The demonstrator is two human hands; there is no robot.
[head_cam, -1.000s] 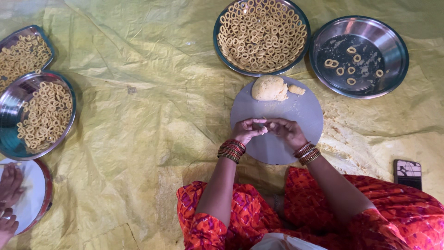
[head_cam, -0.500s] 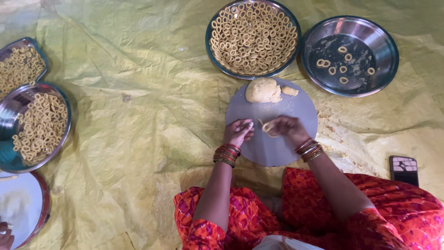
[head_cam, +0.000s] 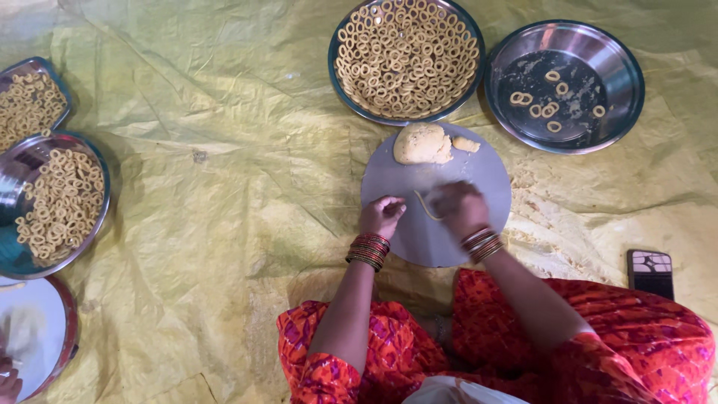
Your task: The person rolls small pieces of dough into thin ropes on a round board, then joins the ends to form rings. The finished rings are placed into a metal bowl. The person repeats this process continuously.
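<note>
Grey board: a round grey board point(head_cam: 479, 176) lay on the yellow sheet point(head_cam: 224, 194) before the seated person.
Dough strand: a thin pale strand of dough point(head_cam: 426, 206) lay on the middle of the board, between the two hands; its long axis ran diagonally, upper-left end towards the dough lump, lower-right end under the right hand.
Right hand: the right hand point(head_cam: 461, 209) was palm-down over the strand's lower end, blurred; whether its fingers were spread or closed could not be told.
Left hand: the left hand point(head_cam: 382, 215) rested at the board's left edge, fingers curled loosely inward, holding nothing visible.
Dough lump: a rounded yellow lump point(head_cam: 422, 144) sat at the board's far edge, a small piece point(head_cam: 466, 144) just beside it.
Trays: a full tray of dough rings point(head_cam: 406, 56) and a steel bowl point(head_cam: 621, 75) with few rings stood beyond the board.
</note>
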